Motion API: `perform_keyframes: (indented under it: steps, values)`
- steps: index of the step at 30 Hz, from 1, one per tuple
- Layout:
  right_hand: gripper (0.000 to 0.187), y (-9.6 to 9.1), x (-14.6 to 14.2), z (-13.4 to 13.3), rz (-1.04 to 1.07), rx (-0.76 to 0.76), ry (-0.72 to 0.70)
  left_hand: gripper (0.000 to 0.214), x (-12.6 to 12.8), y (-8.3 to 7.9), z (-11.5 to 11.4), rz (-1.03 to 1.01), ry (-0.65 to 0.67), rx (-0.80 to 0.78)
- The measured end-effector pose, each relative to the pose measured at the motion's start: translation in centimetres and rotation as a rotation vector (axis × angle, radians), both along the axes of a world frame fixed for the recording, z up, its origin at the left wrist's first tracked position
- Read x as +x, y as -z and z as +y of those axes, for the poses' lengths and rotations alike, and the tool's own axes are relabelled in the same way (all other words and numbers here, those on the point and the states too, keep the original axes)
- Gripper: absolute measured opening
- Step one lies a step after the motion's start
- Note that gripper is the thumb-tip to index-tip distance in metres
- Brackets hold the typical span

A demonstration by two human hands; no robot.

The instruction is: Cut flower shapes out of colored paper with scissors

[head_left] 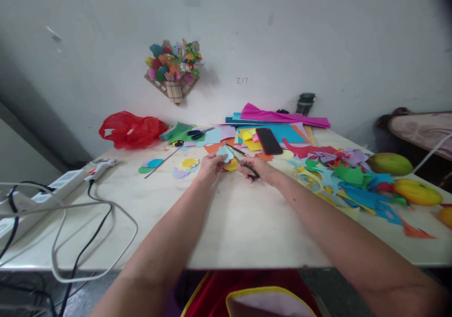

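Note:
Between the fingers of my left hand (211, 166) is a light blue paper piece (225, 154) with a scalloped edge. My right hand (262, 170) grips dark-handled scissors (251, 170), their blades parted and pointing up-left at the paper's right side. Under and beside the hands lies a yellow paper piece (232, 165). Left of my left hand, a yellow flower-shaped cutout (189, 163) rests by lilac and pale blue ones. Farther left, a blue paper disc (155, 163) partly covers a green one, with a thin dark stick beside it.
Paper scraps (328, 176) are heaped at the right, near mangoes (416, 191). A phone (269, 141) and coloured sheets (289, 133) lie behind my hands. A second pair of scissors (196, 133) and a red plastic bag (130, 130) are at back left. White power strips (65, 185) and cables occupy the left edge.

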State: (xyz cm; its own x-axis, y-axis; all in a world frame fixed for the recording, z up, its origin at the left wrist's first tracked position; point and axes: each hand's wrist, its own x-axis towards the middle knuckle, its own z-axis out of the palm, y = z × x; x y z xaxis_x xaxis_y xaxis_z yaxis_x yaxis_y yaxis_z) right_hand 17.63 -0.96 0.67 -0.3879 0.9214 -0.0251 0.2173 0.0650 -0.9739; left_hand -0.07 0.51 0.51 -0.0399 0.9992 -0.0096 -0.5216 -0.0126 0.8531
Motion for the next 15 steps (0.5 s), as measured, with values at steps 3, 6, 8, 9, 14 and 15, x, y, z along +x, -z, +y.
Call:
perform_keyframes:
  steps: [3,6,8,9,14,15]
  values:
    - [0.025,-0.09,-0.06,-0.09,0.013,-0.008,0.006,0.009,0.00,-0.14,-0.13,-0.008,0.001,-0.013]
    - [0.025,-0.08,-0.08,-0.10,0.030,-0.012,0.005,0.009,-0.05,-0.20,-0.17,-0.016,0.013,-0.031]
    - [0.025,-0.07,-0.09,-0.10,0.046,-0.014,0.002,0.009,-0.10,-0.16,-0.10,-0.024,0.019,-0.039]
    - [0.026,-0.07,-0.11,-0.10,0.053,-0.014,0.003,0.010,-0.12,-0.11,-0.04,-0.029,0.021,-0.040]
    - [0.025,-0.17,-0.29,-0.21,0.058,-0.025,0.019,0.008,-0.07,0.21,0.14,-0.036,0.023,-0.042]
    - [0.025,-0.15,-0.34,-0.19,0.055,-0.028,0.025,0.008,-0.01,0.25,0.11,-0.039,0.019,-0.040]
